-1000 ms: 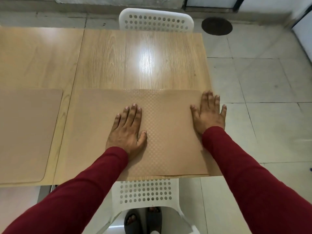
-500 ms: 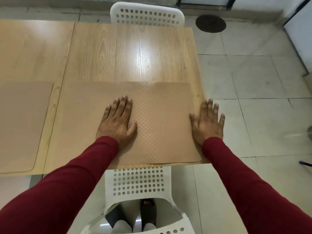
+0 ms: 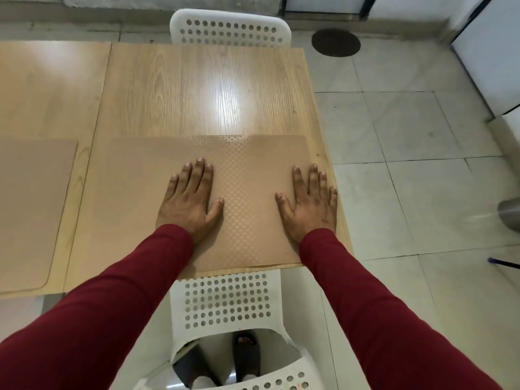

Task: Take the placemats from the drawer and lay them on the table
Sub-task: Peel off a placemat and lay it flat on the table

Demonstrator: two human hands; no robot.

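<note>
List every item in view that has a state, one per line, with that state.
Placemat under the hands: flat on the table, near its front edge.
Second placemat: flat, at left, partly out of frame.
Left hand: open, palm down on the mat.
Right hand: open, palm down at the mat's right edge.
Near chair: pushed in against the table.

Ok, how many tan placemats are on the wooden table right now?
2. One tan textured placemat lies flat under both hands at the table's near right end; another tan placemat lies at the left, cut off by the frame. More may be hidden.
</note>
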